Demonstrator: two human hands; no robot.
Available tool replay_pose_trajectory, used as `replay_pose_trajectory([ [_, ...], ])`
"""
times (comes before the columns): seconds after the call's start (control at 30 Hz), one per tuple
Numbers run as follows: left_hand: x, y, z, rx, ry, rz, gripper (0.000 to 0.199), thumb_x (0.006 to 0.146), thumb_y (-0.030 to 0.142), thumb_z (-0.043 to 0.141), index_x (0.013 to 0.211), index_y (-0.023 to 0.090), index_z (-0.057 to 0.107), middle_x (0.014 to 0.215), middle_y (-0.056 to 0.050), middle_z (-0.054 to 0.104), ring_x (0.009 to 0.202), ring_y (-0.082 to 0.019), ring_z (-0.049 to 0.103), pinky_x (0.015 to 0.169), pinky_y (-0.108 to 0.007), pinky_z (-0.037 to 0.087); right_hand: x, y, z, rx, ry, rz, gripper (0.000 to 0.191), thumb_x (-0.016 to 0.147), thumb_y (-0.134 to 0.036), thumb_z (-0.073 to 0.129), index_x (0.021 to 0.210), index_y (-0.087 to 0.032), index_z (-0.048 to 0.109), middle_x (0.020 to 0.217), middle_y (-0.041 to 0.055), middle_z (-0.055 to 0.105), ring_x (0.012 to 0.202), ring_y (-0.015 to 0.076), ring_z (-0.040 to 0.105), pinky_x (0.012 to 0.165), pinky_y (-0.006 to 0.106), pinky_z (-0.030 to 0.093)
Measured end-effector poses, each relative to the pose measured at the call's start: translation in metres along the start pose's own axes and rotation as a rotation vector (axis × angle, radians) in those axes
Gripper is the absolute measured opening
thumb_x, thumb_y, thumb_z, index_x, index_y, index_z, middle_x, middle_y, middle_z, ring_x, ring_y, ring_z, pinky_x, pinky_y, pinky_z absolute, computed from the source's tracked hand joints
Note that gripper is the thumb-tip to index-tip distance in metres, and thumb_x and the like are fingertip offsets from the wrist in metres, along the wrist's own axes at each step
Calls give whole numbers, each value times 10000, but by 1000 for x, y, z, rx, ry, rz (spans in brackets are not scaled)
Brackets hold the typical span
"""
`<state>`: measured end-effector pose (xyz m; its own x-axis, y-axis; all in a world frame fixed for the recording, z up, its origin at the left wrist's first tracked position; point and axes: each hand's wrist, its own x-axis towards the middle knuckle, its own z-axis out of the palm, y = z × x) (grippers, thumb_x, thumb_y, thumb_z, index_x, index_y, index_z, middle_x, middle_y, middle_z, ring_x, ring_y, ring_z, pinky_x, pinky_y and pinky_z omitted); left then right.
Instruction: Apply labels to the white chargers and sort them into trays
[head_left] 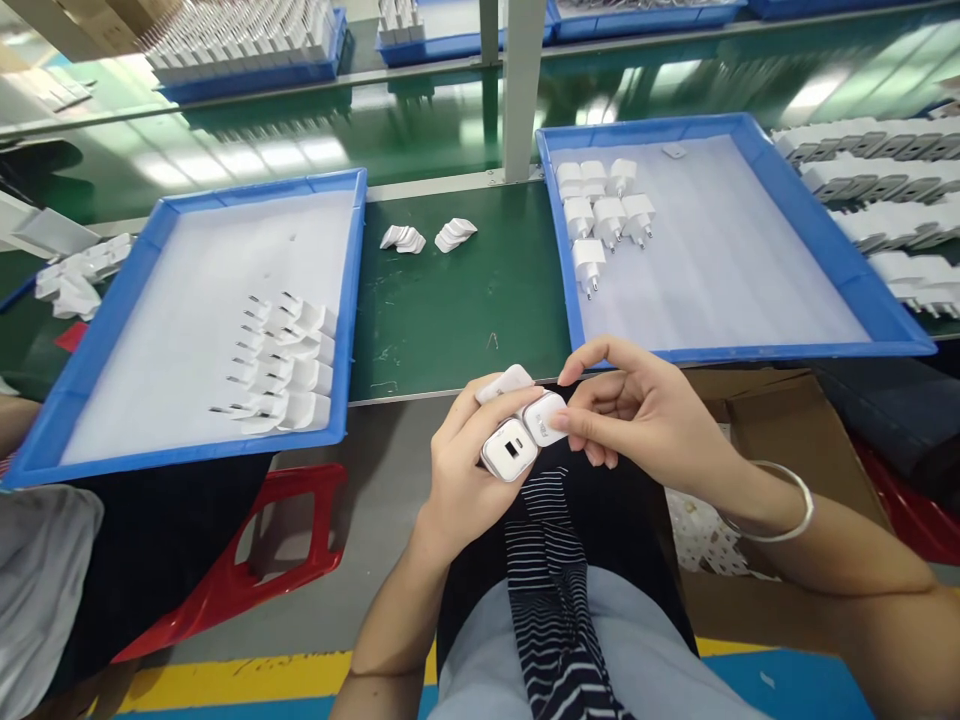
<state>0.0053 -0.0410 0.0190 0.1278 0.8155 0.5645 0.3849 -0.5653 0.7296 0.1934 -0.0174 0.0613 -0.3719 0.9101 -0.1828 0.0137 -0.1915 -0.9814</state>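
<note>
My left hand (469, 465) is closed around several white chargers over my lap. One USB charger (510, 450) faces up with its two ports showing. Beside it is a second charger (544, 418) with grey print on its end face. A third white piece (506, 383) sticks out between the fingers, its lower part hidden. My right hand (634, 410) has its thumb and a finger pinched at the edge of the printed charger, with the index finger curved above it. A bracelet (799, 505) is on the right wrist.
A left blue tray (349, 330) holds rows of flat-pin chargers (289, 370). The right blue tray (559, 260) holds several round-pin chargers (607, 215). Small white pieces (455, 234) lie between them on the green table (457, 310). An open cardboard box (795, 430) and red stool (322, 510) stand below.
</note>
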Motion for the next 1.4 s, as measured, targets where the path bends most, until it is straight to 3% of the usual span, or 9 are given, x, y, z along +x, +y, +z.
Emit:
replay_pose_trajectory([
  [0.4, 0, -3, 7, -10, 5, -37, 388, 761, 123, 823, 1128, 197, 724, 1147, -84, 707, 1011, -181, 697, 901, -305, 581, 5, 0, -6, -31, -63, 32, 380, 829, -277, 810, 952, -230, 454, 576, -91, 614, 437, 67, 504, 412, 160, 391],
  [0.6, 0, -3, 7, -106, 32, -163, 364, 733, 206, 861, 1080, 220, 750, 1043, -56, 734, 927, -178, 698, 829, -312, 591, 7, 16, -2, -86, 10, -58, 384, 807, -299, 837, 883, -213, 470, 493, -150, 341, 458, 45, 292, 453, 186, 248],
  [0.8, 2, -7, -6, -217, -90, -178, 368, 704, 221, 880, 1050, 212, 754, 1006, -63, 739, 909, -180, 699, 812, -304, 583, 21, 27, -8, 99, -176, -142, 319, 887, -420, 747, 944, -209, 515, 674, -64, 546, 572, 82, 480, 536, 214, 399],
  [1.0, 2, -5, -15, -191, -257, -138, 335, 723, 188, 853, 1038, 212, 741, 1051, -67, 726, 963, -192, 716, 850, -304, 585, 38, 13, -8, -18, -220, -112, 294, 817, -374, 814, 810, -182, 590, 672, -38, 577, 587, 90, 522, 519, 213, 414],
  [1.17, 2, -9, -17, -176, -258, -186, 322, 726, 206, 851, 1026, 217, 734, 1044, -62, 723, 908, -190, 714, 820, -315, 583, 47, 9, -1, -145, -186, -134, 283, 844, -395, 768, 758, -182, 602, 643, -20, 608, 580, 120, 595, 551, 249, 485],
  [1.4, 4, -15, -20, -189, -153, -238, 355, 704, 212, 872, 1031, 218, 735, 1022, -62, 730, 905, -196, 711, 825, -323, 569, 59, 1, -1, -399, -72, -262, 207, 874, -319, 706, 752, -184, 606, 641, -25, 576, 551, 105, 511, 522, 253, 404],
])
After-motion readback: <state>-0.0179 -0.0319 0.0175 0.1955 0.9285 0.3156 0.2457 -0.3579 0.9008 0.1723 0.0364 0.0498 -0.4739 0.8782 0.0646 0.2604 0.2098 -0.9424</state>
